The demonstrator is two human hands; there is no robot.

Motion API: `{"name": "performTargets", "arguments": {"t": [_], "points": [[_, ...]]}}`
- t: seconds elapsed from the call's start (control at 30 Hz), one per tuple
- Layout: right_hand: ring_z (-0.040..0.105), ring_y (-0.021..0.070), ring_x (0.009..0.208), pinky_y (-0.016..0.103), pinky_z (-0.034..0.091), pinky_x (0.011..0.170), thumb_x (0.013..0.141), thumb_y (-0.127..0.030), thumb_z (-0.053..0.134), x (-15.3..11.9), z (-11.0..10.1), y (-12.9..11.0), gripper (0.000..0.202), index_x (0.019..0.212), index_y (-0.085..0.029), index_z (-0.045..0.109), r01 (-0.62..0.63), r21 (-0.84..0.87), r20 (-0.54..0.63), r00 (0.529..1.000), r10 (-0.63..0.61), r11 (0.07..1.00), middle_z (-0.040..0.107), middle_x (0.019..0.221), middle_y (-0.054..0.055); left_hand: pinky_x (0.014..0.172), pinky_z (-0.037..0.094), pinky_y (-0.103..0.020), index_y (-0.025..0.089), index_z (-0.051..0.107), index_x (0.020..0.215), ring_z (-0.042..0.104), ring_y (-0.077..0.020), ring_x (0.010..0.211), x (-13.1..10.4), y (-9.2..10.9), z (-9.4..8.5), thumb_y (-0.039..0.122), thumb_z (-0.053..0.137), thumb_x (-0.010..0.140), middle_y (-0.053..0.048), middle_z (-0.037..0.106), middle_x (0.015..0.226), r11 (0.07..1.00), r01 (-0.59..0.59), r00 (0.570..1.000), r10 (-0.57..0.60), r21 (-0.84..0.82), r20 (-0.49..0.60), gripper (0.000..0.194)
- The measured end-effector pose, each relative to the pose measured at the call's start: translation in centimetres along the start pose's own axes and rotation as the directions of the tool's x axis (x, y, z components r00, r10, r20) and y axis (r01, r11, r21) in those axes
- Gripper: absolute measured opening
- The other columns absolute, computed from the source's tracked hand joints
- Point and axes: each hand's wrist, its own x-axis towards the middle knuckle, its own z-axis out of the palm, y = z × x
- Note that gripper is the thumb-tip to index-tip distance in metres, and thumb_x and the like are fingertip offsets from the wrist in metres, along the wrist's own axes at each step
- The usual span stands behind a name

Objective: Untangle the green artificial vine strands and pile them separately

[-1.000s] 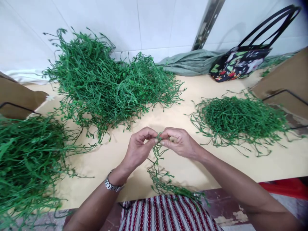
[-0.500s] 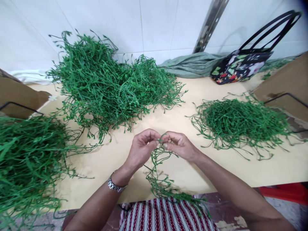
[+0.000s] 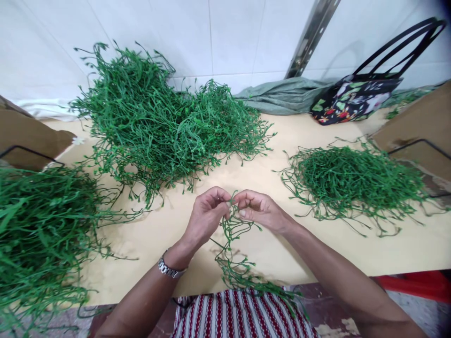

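Above the cream tabletop [image 3: 162, 258], near its front edge, my left hand [image 3: 209, 211] pinches the upper end of a thin green plastic stem strand [image 3: 228, 234]. Close beside it on the right, my right hand [image 3: 259, 209] has thumb and fingers closed on the same strand's top. The strand hangs down between my hands, and its lower part trails over the table edge onto the striped cloth [image 3: 236, 314] at my lap. Fingertips hide the exact spot where the stems meet.
Green stems lie in a large pile [image 3: 151, 117] at the back, another [image 3: 38, 230] at left and a third [image 3: 352, 180] at right. Behind are a floral bag [image 3: 355, 101] and grey-green cloth [image 3: 285, 96]. Brown cardboard [image 3: 419, 126] stands at both sides.
My fingertips have shifted slightly, with a small gap now showing between the hands at the top of the strand. The view has moved a little.
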Motion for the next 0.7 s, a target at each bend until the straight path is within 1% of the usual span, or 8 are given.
{"name": "performTargets", "arguments": {"t": [0.1, 0.17, 0.33, 0.4, 0.5, 0.57, 0.63, 0.7], "points": [[0.050, 0.0097, 0.070, 0.022, 0.041, 0.063, 0.068, -0.033, 0.068, 0.2, 0.7, 0.1, 0.031, 0.090, -0.016, 0.056, 0.011, -0.085, -0.043, 0.999, -0.014, 0.996, 0.054, 0.078, 0.000, 0.051, 0.037, -0.020, 0.016, 0.051, 0.071, 0.050, -0.0079, 0.047, -0.2, 0.0, 0.2, 0.014, 0.058, 0.065, 0.006, 0.051, 0.051, 1.000, 0.004, 1.000, -0.004, 0.003, -0.012, 0.009], [0.052, 0.0113, 0.075, 0.025, 0.042, 0.069, 0.067, -0.032, 0.069, 0.3, 1.2, 0.2, 0.026, 0.085, -0.015, 0.058, 0.039, -0.143, -0.091, 0.994, -0.052, 0.989, 0.055, 0.080, 0.001, 0.049, 0.036, -0.020, 0.016, 0.050, 0.070, 0.050, -0.0071, 0.047, -0.3, 0.0, 0.2, 0.016, 0.059, 0.066, 0.006, 0.049, 0.055, 1.000, -0.010, 1.000, 0.011, 0.010, -0.019, 0.010], [0.053, 0.0111, 0.070, 0.025, 0.043, 0.066, 0.073, -0.033, 0.063, 0.4, 1.7, 0.6, 0.018, 0.076, -0.015, 0.060, 0.099, -0.223, -0.174, 0.975, -0.139, 0.970, 0.054, 0.074, 0.001, 0.047, 0.032, -0.018, 0.016, 0.049, 0.070, 0.043, -0.0049, 0.046, -0.2, -0.1, 0.0, 0.016, 0.057, 0.068, 0.007, 0.043, 0.055, 0.998, -0.042, 0.999, 0.043, 0.036, -0.018, 0.008], [0.053, 0.0107, 0.068, 0.024, 0.042, 0.064, 0.075, -0.030, 0.062, 0.4, 1.5, 0.6, 0.015, 0.075, -0.015, 0.060, 0.115, -0.320, -0.180, 0.967, -0.179, 0.941, 0.054, 0.072, 0.000, 0.045, 0.028, -0.018, 0.016, 0.049, 0.069, 0.037, -0.0043, 0.045, -0.2, -0.2, -0.1, 0.014, 0.055, 0.068, 0.007, 0.041, 0.054, 0.996, -0.056, 0.998, 0.057, 0.063, -0.018, 0.006], [0.051, 0.0100, 0.064, 0.023, 0.040, 0.060, 0.075, -0.025, 0.062, 0.4, 1.2, 0.2, 0.009, 0.074, -0.016, 0.060, 0.187, -0.498, -0.151, 0.943, -0.297, 0.847, 0.053, 0.069, 0.000, 0.045, 0.025, -0.019, 0.015, 0.050, 0.067, 0.033, -0.0048, 0.047, -0.2, 0.0, -0.3, 0.015, 0.055, 0.068, 0.006, 0.041, 0.055, 0.994, -0.060, 0.998, 0.061, 0.092, -0.011, 0.006], [0.049, 0.0090, 0.059, 0.022, 0.039, 0.055, 0.075, -0.023, 0.061, 0.4, 1.0, 0.0, 0.006, 0.074, -0.017, 0.060, 0.227, -0.553, -0.106, 0.935, -0.337, 0.802, 0.052, 0.067, 0.000, 0.047, 0.026, -0.019, 0.015, 0.050, 0.067, 0.034, -0.0057, 0.049, -0.2, 0.1, -0.5, 0.015, 0.056, 0.068, 0.006, 0.041, 0.055, 0.992, -0.048, 0.999, 0.048, 0.116, 0.004, 0.006], [0.048, 0.0087, 0.059, 0.021, 0.039, 0.054, 0.076, -0.024, 0.060, 0.2, 0.7, -0.3, 0.007, 0.077, -0.017, 0.061, 0.234, -0.522, -0.057, 0.950, -0.306, 0.821, 0.053, 0.068, 0.000, 0.049, 0.028, -0.019, 0.015, 0.050, 0.067, 0.036, -0.0067, 0.052, -0.2, 0.3, -0.6, 0.016, 0.056, 0.067, 0.005, 0.042, 0.056, 0.989, -0.035, 0.999, 0.032, 0.146, 0.024, 0.006], [0.052, 0.0098, 0.065, 0.022, 0.041, 0.060, 0.076, -0.026, 0.060, 0.1, 0.4, -0.5, 0.012, 0.082, -0.016, 0.061, 0.222, -0.431, -0.002, 0.969, -0.247, 0.875, 0.056, 0.073, 0.001, 0.050, 0.029, -0.020, 0.015, 0.049, 0.067, 0.038, -0.0074, 0.053, -0.2, 0.4, -0.7, 0.016, 0.056, 0.068, 0.005, 0.043, 0.056, 0.983, -0.037, 0.999, 0.030, 0.178, 0.045, 0.006]]}}
